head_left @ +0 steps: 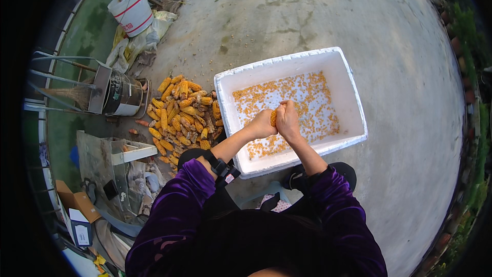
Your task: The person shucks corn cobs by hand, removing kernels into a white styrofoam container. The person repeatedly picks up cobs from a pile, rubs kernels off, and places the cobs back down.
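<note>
Both my hands meet over a white foam box that stands on the ground in front of me. Between them shows a bit of a yellow corn cob. My left hand is closed round the cob, and my right hand is closed against it from the other side; most of the cob is hidden by my fingers. Loose corn kernels are scattered over the box's floor below. Left of the box lies a heap of dried corn cobs, some with brownish patches.
A white bucket stands at the far left beside plastic bags. Nearer are a dark round container, a metal-framed chair-like thing and an open cardboard box. Concrete ground stretches right of the foam box.
</note>
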The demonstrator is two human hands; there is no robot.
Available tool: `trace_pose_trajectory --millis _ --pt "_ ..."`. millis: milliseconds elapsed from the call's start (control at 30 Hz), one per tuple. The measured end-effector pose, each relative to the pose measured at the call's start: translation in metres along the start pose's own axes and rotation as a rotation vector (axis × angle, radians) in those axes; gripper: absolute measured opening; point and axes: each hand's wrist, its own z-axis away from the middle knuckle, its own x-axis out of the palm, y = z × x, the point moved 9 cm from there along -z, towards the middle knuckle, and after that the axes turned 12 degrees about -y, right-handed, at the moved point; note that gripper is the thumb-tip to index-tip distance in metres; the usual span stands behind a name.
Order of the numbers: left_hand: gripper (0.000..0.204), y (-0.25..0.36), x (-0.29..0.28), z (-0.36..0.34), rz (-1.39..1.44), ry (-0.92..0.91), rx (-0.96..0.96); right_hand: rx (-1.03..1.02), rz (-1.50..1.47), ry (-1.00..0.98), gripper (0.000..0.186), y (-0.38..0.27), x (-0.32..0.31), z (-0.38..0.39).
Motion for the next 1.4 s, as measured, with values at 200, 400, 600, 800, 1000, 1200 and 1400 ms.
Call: trace_pose_trajectory --millis 200,400,600,800,1000,1200,1400 --pt "0.024 0.0 0.0 0.001 0.289 -0.075 -0.086 -0.008 -0.13 -0.042 0.029 0.017 0.002 -0.01" --pt "0.028 0.013 -0.003 0.002 0.284 0.033 0.074 -0.047 -0.08 -0.056 0.029 -0.016 0.0 0.001" --pt "0.02 -0.016 0.009 0.0 0.501 -0.113 -0.154 -0.043 -0.038 -0.048 0.027 -0.001 0.001 -0.006" --pt "0.019 0.002 0.007 0.011 0.717 -0.159 -0.235 -0.06 -0.41 -0.213 0.026 -0.002 0.002 -0.013" --pt "0.014 0.017 0.002 0.012 0.611 -0.128 -0.199 -0.111 -0.545 -0.17 0.019 -0.006 0.003 -0.012" --pt "0.02 0.012 -0.006 0.009 0.489 0.078 -0.078 -0.014 -0.237 -0.07 0.017 0.004 0.001 -0.013" --pt "0.035 0.012 -0.007 0.006 0.481 0.026 -0.179 -0.025 -0.418 -0.189 0.026 0.014 0.005 -0.018"
